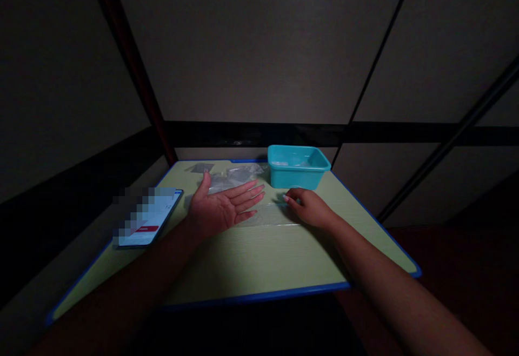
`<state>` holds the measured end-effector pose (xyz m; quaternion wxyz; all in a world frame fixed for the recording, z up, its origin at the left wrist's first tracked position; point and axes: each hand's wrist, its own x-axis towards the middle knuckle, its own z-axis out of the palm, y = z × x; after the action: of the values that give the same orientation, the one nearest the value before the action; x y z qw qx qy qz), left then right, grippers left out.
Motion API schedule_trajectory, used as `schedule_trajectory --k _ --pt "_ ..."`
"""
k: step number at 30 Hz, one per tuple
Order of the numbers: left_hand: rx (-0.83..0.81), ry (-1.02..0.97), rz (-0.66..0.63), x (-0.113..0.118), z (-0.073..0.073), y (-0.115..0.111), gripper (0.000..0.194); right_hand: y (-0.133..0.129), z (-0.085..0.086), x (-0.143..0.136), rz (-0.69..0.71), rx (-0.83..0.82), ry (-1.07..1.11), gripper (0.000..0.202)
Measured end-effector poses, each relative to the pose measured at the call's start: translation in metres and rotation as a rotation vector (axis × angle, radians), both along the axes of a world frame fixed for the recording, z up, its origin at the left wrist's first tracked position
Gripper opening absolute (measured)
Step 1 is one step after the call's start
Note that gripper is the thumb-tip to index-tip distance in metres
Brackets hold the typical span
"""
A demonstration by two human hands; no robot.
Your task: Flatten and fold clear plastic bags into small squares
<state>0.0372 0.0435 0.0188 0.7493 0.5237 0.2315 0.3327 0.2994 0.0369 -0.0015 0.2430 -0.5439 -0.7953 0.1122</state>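
My left hand (pixel 221 210) is held palm up over the table, its fingers stretched out and thumb raised, with nothing in it. Opposite it, my right hand (pixel 310 206) is closed, thumb and fingertips curled together; whatever they may hold is too small or hidden to make out. Between and below the hands lies a flat clear plastic bag (pixel 270 216). Behind my left hand are more clear plastic bags (pixel 240 174) with greyish contents, and a small grey packet (pixel 201 168). A turquoise plastic basket (pixel 298 176) stands just beyond my right hand; a little clear material shows inside.
A phone or tablet (pixel 156 218) with a lit, partly blurred screen leans at the table's left side. The pale yellow-green table (pixel 259 269) has a blue edge. Dark-framed panels (pixel 259 48) rise close behind it.
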Motion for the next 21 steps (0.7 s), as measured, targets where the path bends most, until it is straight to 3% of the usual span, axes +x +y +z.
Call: schedule_trajectory --k 9,21 --pt "-0.188 -0.124 -0.214 0.004 -0.002 -0.003 0.097 -0.002 0.002 -0.007 0.193 -0.1 0.518 0.027" --pt "-0.217 -0.018 -0.334 0.004 -0.012 0.0 0.095 -0.007 -0.009 -0.019 0.411 -0.308 0.674 0.026"
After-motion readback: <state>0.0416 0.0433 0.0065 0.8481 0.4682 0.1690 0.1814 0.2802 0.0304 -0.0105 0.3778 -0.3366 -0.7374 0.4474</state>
